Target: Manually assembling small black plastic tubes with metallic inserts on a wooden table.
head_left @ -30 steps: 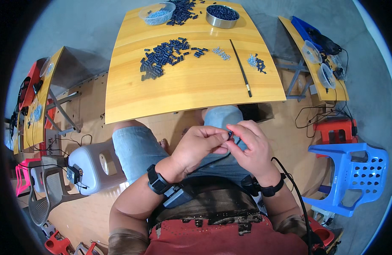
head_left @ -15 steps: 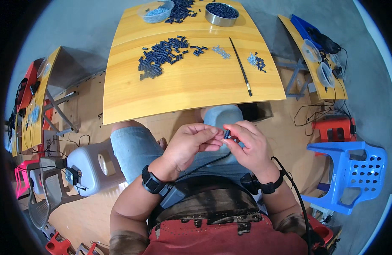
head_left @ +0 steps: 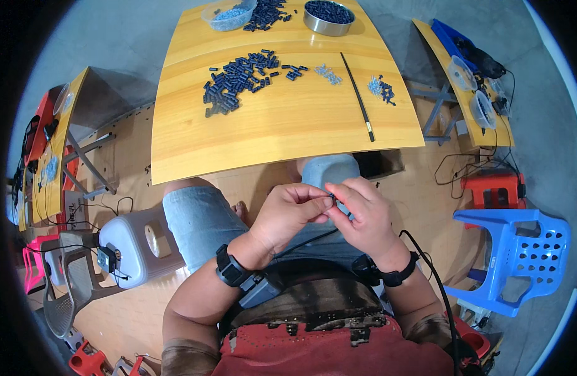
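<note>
Over my lap, just off the table's front edge, my two hands meet at the fingertips. My right hand point(head_left: 365, 216) is closed in a pinch on a small dark blue cylindrical piece point(head_left: 333, 197), mostly covered by the fingers. My left hand point(head_left: 291, 210) is closed too, thumb and forefinger pressed together at the near end of that piece; what lies between them is too small to make out. On the table point(head_left: 263, 147), a loose pile of dark cylindrical pieces point(head_left: 235, 81) lies at the left. Small clear bits point(head_left: 328, 74) and a cluster of pale and dark bits point(head_left: 381, 89) lie to the right.
A black stick point(head_left: 358, 97) lies between the two small clusters. At the table's far side are a clear tub point(head_left: 231, 17) of light blue bits and a metal bowl point(head_left: 329, 28) of dark pieces. A blue plastic stool point(head_left: 520, 257) stands at right, a whitish container point(head_left: 138, 244) at left.
My left hand has come in against the right, its thumb and forefinger closing at the dark piece. The piece is now more hidden by the fingers.
</note>
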### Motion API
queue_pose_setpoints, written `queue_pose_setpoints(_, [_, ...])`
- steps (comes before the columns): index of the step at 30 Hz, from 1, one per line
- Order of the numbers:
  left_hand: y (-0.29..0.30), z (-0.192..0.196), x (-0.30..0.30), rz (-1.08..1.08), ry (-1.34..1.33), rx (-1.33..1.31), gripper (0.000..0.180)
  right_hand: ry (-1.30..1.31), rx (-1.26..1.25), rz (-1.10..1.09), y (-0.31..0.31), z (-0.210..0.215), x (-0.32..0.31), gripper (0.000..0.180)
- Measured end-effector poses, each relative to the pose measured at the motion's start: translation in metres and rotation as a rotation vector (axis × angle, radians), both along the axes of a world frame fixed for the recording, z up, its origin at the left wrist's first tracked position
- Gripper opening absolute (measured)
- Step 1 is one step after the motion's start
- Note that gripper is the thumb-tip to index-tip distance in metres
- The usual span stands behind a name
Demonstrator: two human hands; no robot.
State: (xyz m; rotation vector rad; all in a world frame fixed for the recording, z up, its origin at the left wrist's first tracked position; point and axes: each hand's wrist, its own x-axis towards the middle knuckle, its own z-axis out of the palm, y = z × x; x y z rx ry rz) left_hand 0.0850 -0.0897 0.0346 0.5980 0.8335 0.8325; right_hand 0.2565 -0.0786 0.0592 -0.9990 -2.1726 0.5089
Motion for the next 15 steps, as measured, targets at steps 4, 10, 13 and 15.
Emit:
queue_pose_setpoints(4, [0.000, -0.003, 0.004, 0.019, 0.099, 0.030, 0.014, -0.053, 0.082, 0.007, 0.002, 0.000, -0.002, 0.033])
queue_pose_setpoints(10, [0.000, 0.016, 0.008, 0.028, 0.214, -0.024, 0.013, -0.078, -0.006, 0.012, -0.003, -0.004, 0.000, 0.026])
queue_pose_setpoints(13, [-0.001, 0.008, 0.006, 0.043, 0.173, -0.075, 0.012, -0.065, -0.032, 0.002, -0.005, -0.008, -0.001, 0.028])
queue_pose_setpoints(15, [-0.001, 0.004, 0.006, 0.021, 0.183, -0.050, 0.012, -0.109, 0.019, -0.017, -0.006, -0.005, 0.000, 0.030])
